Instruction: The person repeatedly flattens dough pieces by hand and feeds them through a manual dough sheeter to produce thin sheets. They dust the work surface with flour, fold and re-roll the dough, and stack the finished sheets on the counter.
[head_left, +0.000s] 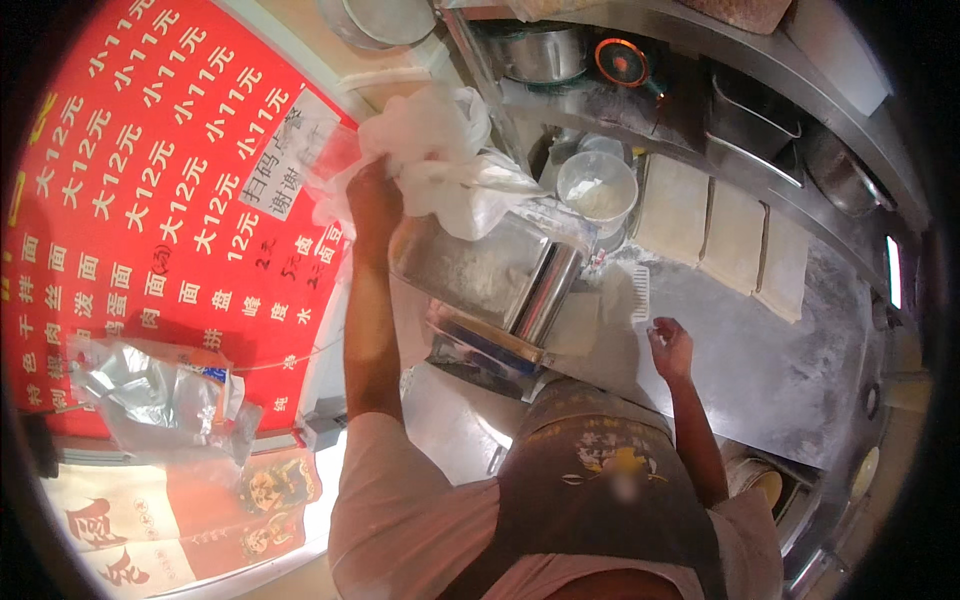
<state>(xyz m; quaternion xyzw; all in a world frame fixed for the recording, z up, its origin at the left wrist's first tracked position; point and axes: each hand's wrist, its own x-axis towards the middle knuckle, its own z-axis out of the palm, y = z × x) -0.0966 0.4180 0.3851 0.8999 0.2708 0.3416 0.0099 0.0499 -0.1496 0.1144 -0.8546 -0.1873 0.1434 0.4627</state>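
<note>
My left hand (373, 196) is raised at the wall side, its fingers closed on a bunched white plastic bag (450, 187). Below the bag stands a dough roller machine with a flour-dusted tray (472, 262) and shiny steel rollers (546, 291). My right hand (672, 349) is over the floured steel worktop (750, 367), with thumb and fingertips close together. Just beyond those fingertips lies a white comb-like piece (640, 294); whether they touch it I cannot tell. Pale rectangular dough sheets (673, 206) lie side by side farther back.
Beside the sheets stands a clear plastic tub (598, 196) of flour. A steel pot (544, 56) and metal containers (754, 124) line the back shelf. A red menu board (187, 180) covers the left wall, with a clear plastic bag (157, 390) hanging before it.
</note>
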